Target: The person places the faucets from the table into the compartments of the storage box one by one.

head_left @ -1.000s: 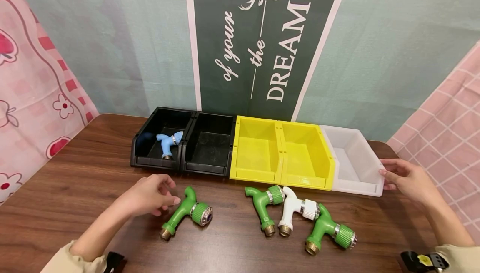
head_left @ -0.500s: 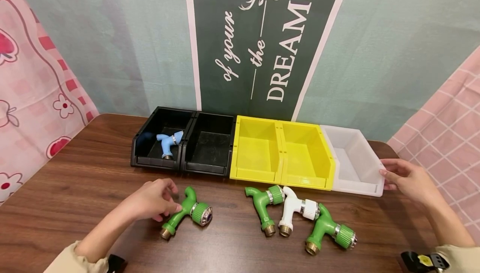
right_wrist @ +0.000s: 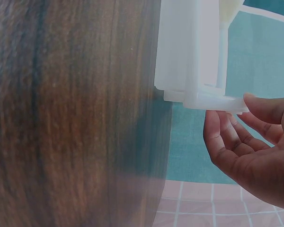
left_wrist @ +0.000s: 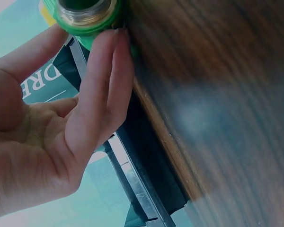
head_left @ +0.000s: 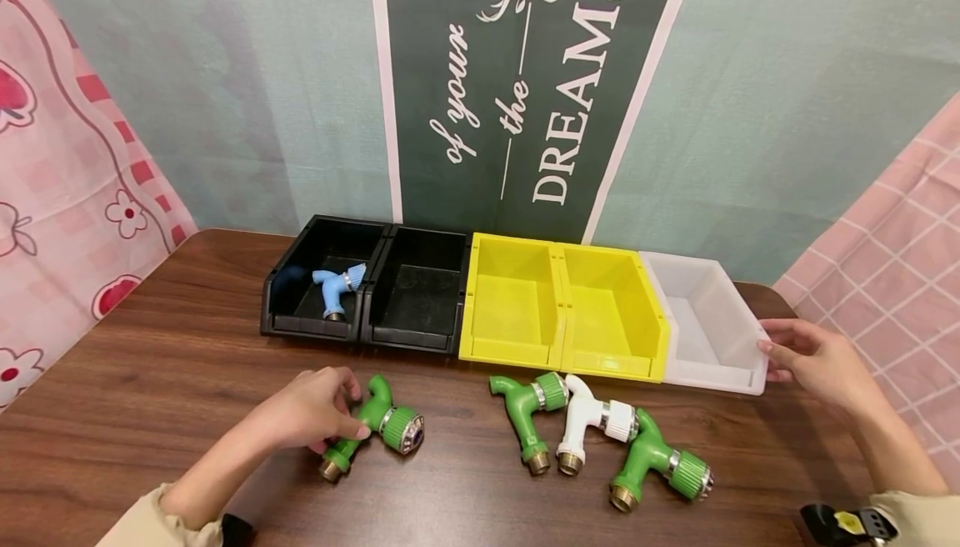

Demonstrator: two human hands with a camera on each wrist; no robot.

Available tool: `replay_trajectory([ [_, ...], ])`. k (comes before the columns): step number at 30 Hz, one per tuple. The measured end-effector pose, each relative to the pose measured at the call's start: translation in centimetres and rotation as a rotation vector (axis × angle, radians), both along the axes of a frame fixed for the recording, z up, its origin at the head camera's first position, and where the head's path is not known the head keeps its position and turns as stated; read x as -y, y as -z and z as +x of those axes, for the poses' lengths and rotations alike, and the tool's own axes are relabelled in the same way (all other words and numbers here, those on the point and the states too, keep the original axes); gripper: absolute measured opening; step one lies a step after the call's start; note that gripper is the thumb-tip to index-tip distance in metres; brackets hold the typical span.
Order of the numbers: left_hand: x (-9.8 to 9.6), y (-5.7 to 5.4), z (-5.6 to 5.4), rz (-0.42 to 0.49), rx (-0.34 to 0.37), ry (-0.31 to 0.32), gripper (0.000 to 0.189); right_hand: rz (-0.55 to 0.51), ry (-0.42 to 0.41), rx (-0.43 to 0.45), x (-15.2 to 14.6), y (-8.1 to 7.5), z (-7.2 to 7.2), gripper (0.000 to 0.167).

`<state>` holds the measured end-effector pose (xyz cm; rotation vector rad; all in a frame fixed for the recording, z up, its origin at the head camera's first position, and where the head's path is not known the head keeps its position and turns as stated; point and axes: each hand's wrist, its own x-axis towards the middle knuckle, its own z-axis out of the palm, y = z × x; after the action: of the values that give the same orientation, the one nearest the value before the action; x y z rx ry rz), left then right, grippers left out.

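Observation:
My left hand (head_left: 311, 409) is at the leftmost green tap (head_left: 378, 414), which lies on the table. In the left wrist view, thumb and fingers (left_wrist: 106, 80) pinch the tap's body (left_wrist: 87, 30) near its brass threaded end. My right hand (head_left: 821, 363) holds the outer side of the white bin (head_left: 756, 347); in the right wrist view the thumb (right_wrist: 267, 109) lies on the bin's rim (right_wrist: 215, 101) and the fingers are against its wall. Farther right on the table lie a green tap (head_left: 522, 414), a white tap (head_left: 581, 418) and another green tap (head_left: 648, 455).
Along the back of the table stand two black bins (head_left: 412, 337), two yellow bins (head_left: 513, 353) and the white bin, side by side. A blue tap (head_left: 333, 288) lies in the leftmost black bin. Curtains hang behind and at both sides of the wooden table (head_left: 480, 497).
My left hand has moved right and down onto the leftmost green tap, its fingers closing around the body. The right hand stays at the white bin. The taps have not visibly moved.

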<state>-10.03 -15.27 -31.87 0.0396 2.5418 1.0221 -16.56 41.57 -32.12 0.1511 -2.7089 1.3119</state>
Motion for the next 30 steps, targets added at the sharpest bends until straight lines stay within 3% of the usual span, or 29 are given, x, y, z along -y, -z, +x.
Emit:
replay_trajectory([
  [5,-0.1,0.0,0.1,-0.040,-0.001,0.005,0.033,-0.009,-0.022,0.005,0.6,-0.6,0.4,0.027],
  [13,-0.2,0.2,0.2,-0.049,-0.027,0.014,0.034,-0.012,-0.020,0.005,0.7,-0.8,0.6,0.028],
  [19,-0.2,0.2,0.3,-0.059,-0.038,0.020,0.036,0.005,-0.019,-0.008,-0.2,0.1,0.0,0.018],
  [20,-0.2,0.2,0.3,-0.059,-0.042,0.021,0.036,0.009,-0.016,-0.014,-1.0,0.8,-0.4,0.016],
  [27,-0.2,0.2,0.4,-0.057,-0.039,0.028,0.036,0.002,-0.014,-0.016,-0.6,0.6,-0.2,0.019],
  [30,-0.2,0.2,0.5,-0.047,-0.032,0.026,0.036,0.016,-0.004,-0.009,-2.6,2.3,-1.3,0.021],
])
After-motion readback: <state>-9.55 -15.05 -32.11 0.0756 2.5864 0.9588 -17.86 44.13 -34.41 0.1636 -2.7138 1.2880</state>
